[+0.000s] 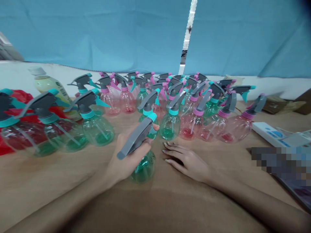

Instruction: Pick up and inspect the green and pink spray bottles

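Note:
My left hand (128, 158) is wrapped round the neck of a green spray bottle (143, 170) with a grey and turquoise trigger head; its fingers are partly hidden behind the head. The bottle is on or just above the brown table (179, 204); I cannot tell which. To its right my right hand (188, 161) rests on the table, fingers stretched out, holding nothing. Just beyond those fingertips stand another green spray bottle (170, 124) and a pink spray bottle (190, 124).
Several green spray bottles (98, 129) stand at the left, before a red plastic bag (20, 97) and a yellowish bottle (52, 85). Many pink and green ones crowd the back. On the right lie a white and blue box (269, 134) and a dark, partly pixelated flat object (289, 184).

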`<state>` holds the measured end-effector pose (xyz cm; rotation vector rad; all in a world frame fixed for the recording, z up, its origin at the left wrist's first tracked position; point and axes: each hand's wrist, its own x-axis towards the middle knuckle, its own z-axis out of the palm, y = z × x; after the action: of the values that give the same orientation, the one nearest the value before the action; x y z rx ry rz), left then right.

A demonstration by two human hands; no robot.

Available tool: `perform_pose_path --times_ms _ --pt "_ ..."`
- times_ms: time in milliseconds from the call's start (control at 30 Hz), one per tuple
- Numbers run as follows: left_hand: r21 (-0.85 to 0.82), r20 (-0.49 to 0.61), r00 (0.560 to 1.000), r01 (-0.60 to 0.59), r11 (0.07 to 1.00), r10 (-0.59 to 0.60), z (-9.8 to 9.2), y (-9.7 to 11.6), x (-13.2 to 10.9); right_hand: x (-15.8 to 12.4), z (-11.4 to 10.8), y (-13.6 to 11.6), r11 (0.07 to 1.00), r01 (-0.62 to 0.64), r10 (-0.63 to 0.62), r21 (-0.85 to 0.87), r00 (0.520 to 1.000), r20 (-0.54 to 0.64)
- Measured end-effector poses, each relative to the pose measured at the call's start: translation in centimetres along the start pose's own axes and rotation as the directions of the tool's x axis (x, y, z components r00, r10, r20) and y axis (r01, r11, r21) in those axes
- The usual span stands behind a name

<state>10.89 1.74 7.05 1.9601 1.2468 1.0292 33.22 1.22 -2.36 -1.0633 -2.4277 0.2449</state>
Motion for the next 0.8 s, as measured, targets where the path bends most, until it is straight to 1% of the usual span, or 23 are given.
perform_pose_path --times_ms 167,333,500,633,800 --pt "-0.057 0.022 0.999 -0.023 0.998 0.024 0.1 -0.1 0.1 0.0 0.0 0.0 1.000 0.004 -0.004 -0.003 1.000 0.001" --pt "0.014 0.011 0.999 -0.052 0.999 0.051 -0.1 0.5 0.1 0.0 -0.1 -0.1 1.000 -0.003 0.003 -0.009 1.000 0.000" --pt "0.054 0.043 0.994 -0.107 0.993 0.105 -0.5 1.0 0.3 0.1 -0.1 -0.1 1.000 0.008 -0.008 0.005 1.000 -0.002" --pt "0.081 0.055 0.993 -0.109 0.991 0.105 -0.7 1.2 0.5 0.1 -0.1 -0.1 1.000 0.000 0.000 0.007 1.000 0.004" --pt "0.068 0.065 0.992 -0.111 0.992 0.107 -0.9 1.1 0.5 0.1 0.0 0.0 1.000 -0.005 0.006 -0.007 1.000 0.016"
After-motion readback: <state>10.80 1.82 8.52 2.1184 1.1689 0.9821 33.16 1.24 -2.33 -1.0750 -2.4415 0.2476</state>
